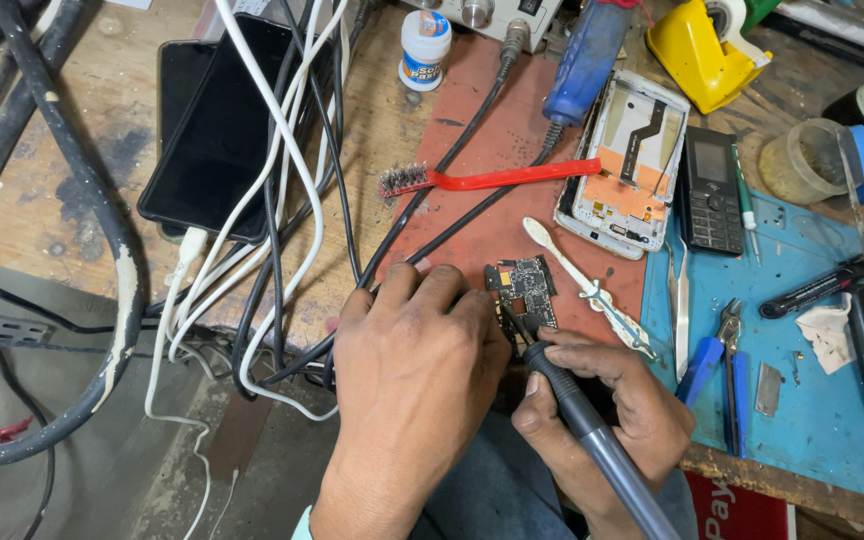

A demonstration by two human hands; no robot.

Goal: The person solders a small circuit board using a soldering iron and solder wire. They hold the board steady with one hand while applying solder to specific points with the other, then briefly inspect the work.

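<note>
Head view: the person is working at a cluttered worktop (pixel 372 130), soldering on a small dark circuit board (pixel 525 285) that is lying on a reddish mat (pixel 482 220) near the front edge. The left hand (pixel 414 365) is lying knuckles-up, fingers bent, with its fingertips pressing on the board's left edge and pinning it down. The right hand (pixel 607 400) is wrapped in a pen grip around a dark soldering iron (pixel 572 410), whose tip is touching the board's lower part.

As a judgement, the job is sitting mid-way: the board is already out of its casing, since a gutted white phone frame (pixel 624 165) is lying open just behind, and the joint work is under way. Reassembly looks not yet begun. Whether solder is flowing at the tip is too small to tell.

A red-handled brush (pixel 492 180), a white plastic pry tool (pixel 587 290), tweezers (pixel 680 300) and blue-handled pliers (pixel 717 355) are lying nearby, untouched.
</note>
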